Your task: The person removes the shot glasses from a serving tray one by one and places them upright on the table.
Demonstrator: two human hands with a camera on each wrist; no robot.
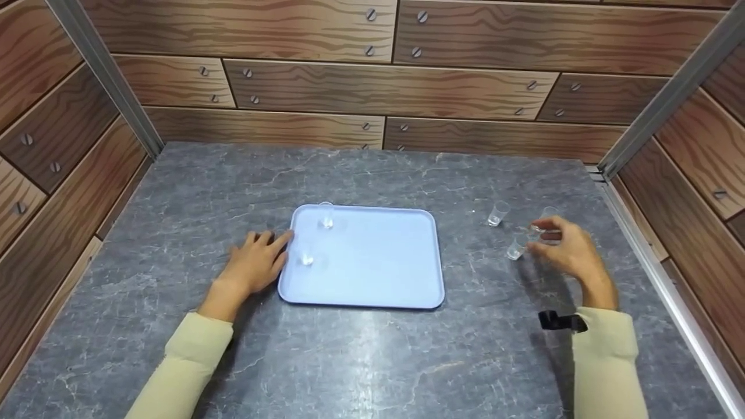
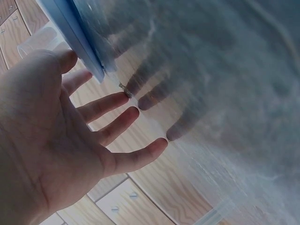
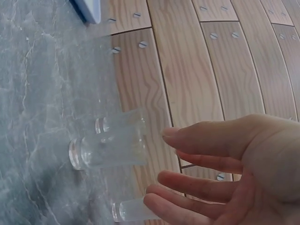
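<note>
A pale blue tray (image 1: 372, 256) lies on the table. Two clear shot glasses stand on its left half, a rear one (image 1: 327, 220) and a front one (image 1: 306, 258). At the tray's left edge is my left hand (image 1: 253, 265), fingers spread, index fingertip and thumb against the rim. My right hand (image 1: 561, 247) hovers by three more shot glasses: a near one (image 1: 515, 250), a rear left one (image 1: 496, 215) and a rear right one (image 1: 549, 213), partly behind the fingers. In the right wrist view, a gap separates thumb and fingers from the closest shot glass (image 3: 110, 151).
The grey marbled table (image 1: 361, 355) reflects light at the front. Wood-patterned walls (image 1: 326, 87) enclose the back and both sides, with a metal rail (image 1: 669, 291) along the right edge. A black strap (image 1: 561, 321) sits at the right cuff.
</note>
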